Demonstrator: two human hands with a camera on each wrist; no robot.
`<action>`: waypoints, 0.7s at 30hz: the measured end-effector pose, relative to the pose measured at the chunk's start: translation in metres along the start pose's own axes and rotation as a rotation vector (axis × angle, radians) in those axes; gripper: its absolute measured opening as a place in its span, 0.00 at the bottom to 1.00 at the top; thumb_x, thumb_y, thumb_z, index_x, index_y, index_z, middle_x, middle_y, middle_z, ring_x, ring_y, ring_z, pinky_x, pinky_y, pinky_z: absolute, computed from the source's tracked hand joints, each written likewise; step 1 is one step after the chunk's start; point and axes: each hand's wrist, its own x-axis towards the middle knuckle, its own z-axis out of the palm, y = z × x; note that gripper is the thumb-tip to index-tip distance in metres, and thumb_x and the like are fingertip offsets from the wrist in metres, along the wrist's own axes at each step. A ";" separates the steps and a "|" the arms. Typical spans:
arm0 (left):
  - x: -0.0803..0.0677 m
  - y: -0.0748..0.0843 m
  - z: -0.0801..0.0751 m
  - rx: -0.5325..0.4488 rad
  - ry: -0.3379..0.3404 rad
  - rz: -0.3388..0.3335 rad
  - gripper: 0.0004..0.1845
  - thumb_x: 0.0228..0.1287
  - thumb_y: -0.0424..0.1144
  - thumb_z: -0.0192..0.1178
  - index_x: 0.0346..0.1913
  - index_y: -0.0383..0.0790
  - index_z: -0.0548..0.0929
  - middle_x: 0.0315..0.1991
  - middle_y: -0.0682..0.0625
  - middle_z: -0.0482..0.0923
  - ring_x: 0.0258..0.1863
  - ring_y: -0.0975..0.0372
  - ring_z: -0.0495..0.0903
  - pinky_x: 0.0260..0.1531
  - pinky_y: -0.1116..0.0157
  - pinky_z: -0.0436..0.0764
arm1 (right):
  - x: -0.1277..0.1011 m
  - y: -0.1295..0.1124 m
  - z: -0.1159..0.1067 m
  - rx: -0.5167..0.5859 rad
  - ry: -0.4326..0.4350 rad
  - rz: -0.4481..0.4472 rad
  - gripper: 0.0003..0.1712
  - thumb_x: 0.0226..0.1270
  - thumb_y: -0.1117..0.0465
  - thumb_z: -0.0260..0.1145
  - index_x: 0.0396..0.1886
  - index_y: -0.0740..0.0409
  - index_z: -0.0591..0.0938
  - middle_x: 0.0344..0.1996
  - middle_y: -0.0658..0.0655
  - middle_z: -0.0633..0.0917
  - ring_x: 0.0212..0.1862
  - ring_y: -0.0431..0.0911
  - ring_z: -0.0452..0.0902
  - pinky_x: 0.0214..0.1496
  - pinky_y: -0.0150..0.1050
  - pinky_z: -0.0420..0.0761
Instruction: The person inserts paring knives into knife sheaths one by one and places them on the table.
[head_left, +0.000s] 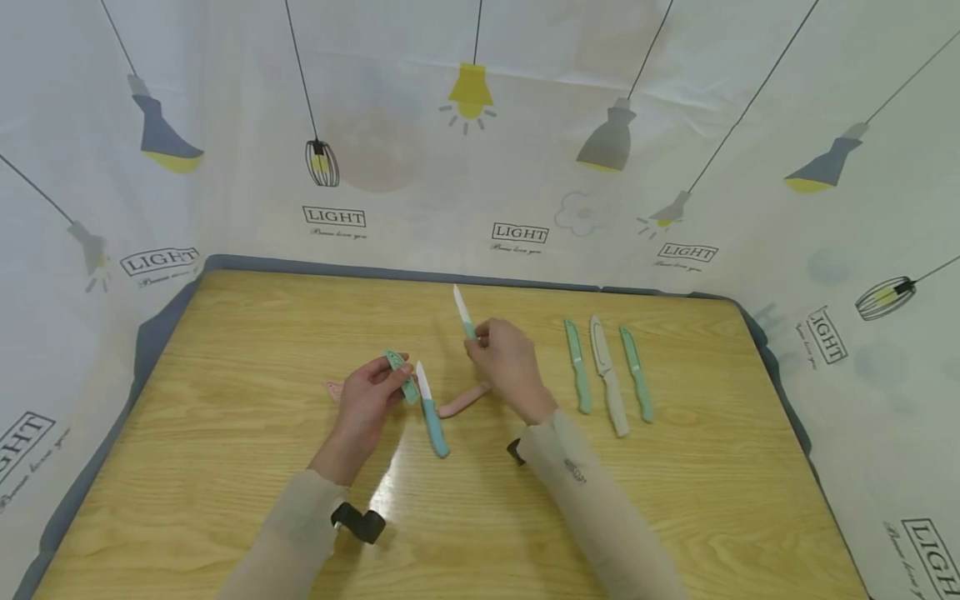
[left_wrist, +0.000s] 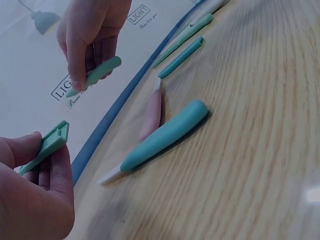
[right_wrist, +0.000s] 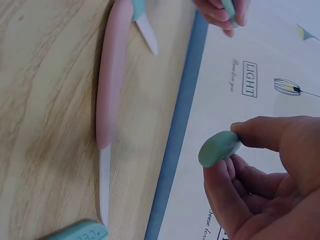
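My left hand [head_left: 367,400] pinches a light green knife sheath [head_left: 411,392] between thumb and fingers; its hollow end shows in the left wrist view. My right hand [head_left: 512,360], farther forward, grips the green handle of a small knife [head_left: 462,310], white blade pointing away toward the far edge. Between the hands lies a blue-handled knife [head_left: 434,428] with a bare white blade. Beside it is a pink-handled knife [head_left: 461,402], partly hidden by my right hand in the head view. A teal sheath [right_wrist: 80,232] lies at the pink knife's blade tip in the right wrist view.
On the right of the wooden table [head_left: 720,467] lie a green sheathed knife [head_left: 578,371], a cream one [head_left: 609,379] and another green one [head_left: 637,379]. A pink sheath [head_left: 333,389] shows behind my left hand. A printed curtain [head_left: 420,225] surrounds the table's far and side edges.
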 end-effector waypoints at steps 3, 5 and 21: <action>0.000 -0.002 0.003 -0.020 -0.002 -0.001 0.23 0.76 0.30 0.60 0.67 0.21 0.72 0.65 0.32 0.75 0.50 0.63 0.84 0.53 0.69 0.85 | -0.008 0.004 -0.006 0.059 0.002 -0.015 0.19 0.74 0.55 0.68 0.54 0.65 0.85 0.41 0.56 0.88 0.42 0.48 0.84 0.45 0.44 0.87; -0.001 -0.003 0.006 -0.027 -0.008 0.002 0.23 0.76 0.29 0.60 0.67 0.21 0.72 0.65 0.32 0.75 0.47 0.65 0.85 0.51 0.69 0.85 | -0.014 0.007 -0.008 0.101 -0.002 -0.021 0.18 0.74 0.55 0.67 0.53 0.65 0.85 0.41 0.56 0.87 0.42 0.48 0.83 0.45 0.44 0.86; -0.006 0.007 0.029 -0.030 -0.076 0.008 0.24 0.77 0.30 0.59 0.69 0.21 0.70 0.69 0.30 0.70 0.60 0.48 0.79 0.51 0.69 0.85 | -0.049 0.036 -0.017 0.583 -0.192 0.052 0.22 0.78 0.52 0.64 0.60 0.63 0.82 0.54 0.60 0.84 0.53 0.55 0.83 0.54 0.46 0.87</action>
